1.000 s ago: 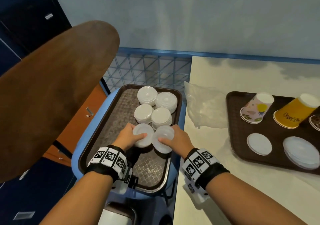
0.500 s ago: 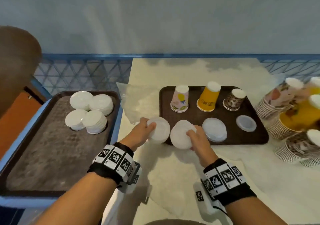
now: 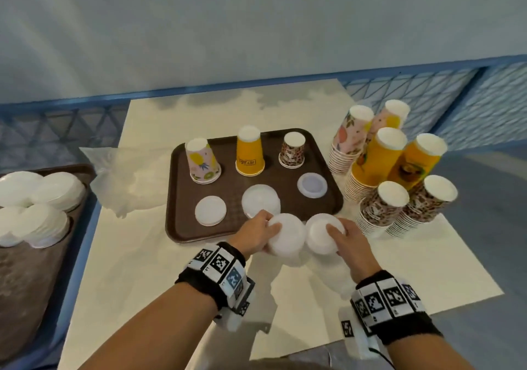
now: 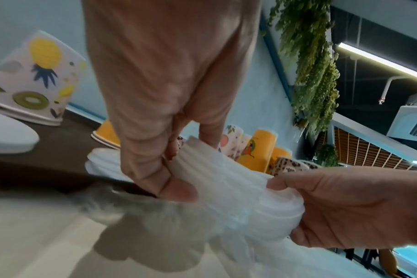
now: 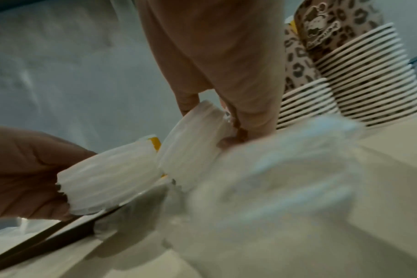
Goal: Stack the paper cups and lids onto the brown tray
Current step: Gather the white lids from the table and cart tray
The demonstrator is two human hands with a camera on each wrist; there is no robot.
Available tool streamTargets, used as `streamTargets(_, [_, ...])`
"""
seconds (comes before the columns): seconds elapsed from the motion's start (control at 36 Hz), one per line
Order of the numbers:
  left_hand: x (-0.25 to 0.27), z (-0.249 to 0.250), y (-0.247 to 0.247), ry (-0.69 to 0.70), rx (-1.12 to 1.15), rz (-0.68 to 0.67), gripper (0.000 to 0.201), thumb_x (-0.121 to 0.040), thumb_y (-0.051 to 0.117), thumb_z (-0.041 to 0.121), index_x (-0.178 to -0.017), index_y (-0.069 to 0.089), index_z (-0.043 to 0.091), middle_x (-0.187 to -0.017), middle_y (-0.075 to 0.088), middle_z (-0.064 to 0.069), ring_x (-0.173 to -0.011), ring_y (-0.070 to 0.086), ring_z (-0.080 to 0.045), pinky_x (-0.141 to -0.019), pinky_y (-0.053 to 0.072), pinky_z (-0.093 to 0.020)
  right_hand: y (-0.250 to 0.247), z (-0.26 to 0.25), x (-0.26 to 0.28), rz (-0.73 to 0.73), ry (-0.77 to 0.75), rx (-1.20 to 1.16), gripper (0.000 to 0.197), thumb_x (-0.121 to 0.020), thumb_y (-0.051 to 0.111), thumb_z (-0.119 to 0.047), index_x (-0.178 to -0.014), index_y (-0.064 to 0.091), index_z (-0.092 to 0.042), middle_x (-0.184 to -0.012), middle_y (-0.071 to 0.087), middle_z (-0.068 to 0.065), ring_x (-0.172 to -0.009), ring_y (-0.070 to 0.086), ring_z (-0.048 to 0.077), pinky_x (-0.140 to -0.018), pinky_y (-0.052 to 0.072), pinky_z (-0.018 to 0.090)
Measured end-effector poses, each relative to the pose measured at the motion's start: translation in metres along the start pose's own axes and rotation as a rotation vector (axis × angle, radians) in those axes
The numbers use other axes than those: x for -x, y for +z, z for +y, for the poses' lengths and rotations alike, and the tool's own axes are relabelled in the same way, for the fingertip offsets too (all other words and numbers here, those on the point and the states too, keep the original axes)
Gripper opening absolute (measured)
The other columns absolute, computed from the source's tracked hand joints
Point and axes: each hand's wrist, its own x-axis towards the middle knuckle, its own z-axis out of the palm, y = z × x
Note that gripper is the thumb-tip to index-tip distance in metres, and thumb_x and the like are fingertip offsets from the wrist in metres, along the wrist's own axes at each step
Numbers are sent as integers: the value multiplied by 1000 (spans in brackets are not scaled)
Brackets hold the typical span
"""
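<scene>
The brown tray [image 3: 182, 227] lies on the pale table with three upturned cups at its back: a pineapple cup [image 3: 202, 161], a yellow cup [image 3: 249, 153] and a leopard cup [image 3: 292, 151]. In front of them on the tray are white lid piles [image 3: 210, 210] [image 3: 261, 203] and a clear lid [image 3: 312, 185]. My left hand [image 3: 261, 234] grips a stack of white lids [image 3: 285, 238] over the tray's front edge. Beside it, my right hand [image 3: 342, 237] grips a second lid stack [image 3: 320, 234]. The two stacks touch [image 4: 214, 178] [image 5: 193, 139].
Tall stacks of patterned and yellow cups [image 3: 393, 170] stand just right of the tray, close to my right hand. A clear plastic bag [image 3: 128, 181] lies left of it. A second tray [image 3: 17, 298] on the blue cart holds more lid stacks [image 3: 37, 207]. Crumpled plastic [image 3: 328, 272] lies under my hands.
Both hands lifted a lid stack each from the left cart tray and carried them right, to the front right edge of the brown tray. My view turned right with them.
</scene>
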Motion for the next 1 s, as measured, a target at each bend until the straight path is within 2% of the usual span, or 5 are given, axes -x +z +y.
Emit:
streamTargets(0.11, [-8,-3,20,-41,-36,10,31,-94,52,19,-118,46,1,-110,52,-13,-97,55,-26,-59,55,-29,-10,16,-14,-19,-26,75,42,-90,57,-25,-127,53,-6,-126,57,19,-116,52,36,-101,42,50])
streamTargets(0.25, [-14,-6,31,-65,-36,61,33,-92,56,18,-118,48,-1,-104,51,-9,-88,57,-23,-46,53,-18,-12,26,-28,-27,-76,159,36,-90,58,-19,-122,58,-4,-121,62,19,-112,55,35,-94,42,37])
streamTargets(0.64, [-15,-11,35,-98,-241,159,30,-90,59,24,-107,52,1,-98,55,-9,-78,60,-24,-54,51,-25,-6,29,-35,50,-188,283,32,-83,63,-11,-115,58,-10,-117,57,13,-105,55,28,-84,36,24])
streamTargets(0.83, [-13,-7,32,13,-588,256,37,-86,64,26,-110,55,0,-114,61,-15,-106,57,-27,-85,44,-30,-1,24,-26,105,-341,292,34,-80,61,1,-111,59,-11,-118,53,9,-109,53,24,-93,34,20])
streamTargets(1.0, [-3,-5,22,151,-541,333,34,-82,68,22,-104,48,5,-105,56,-11,-93,54,-25,-71,35,-23,5,6,-15,218,-439,295,41,-74,69,-2,-112,61,-14,-117,53,9,-110,53,27,-99,44,42])
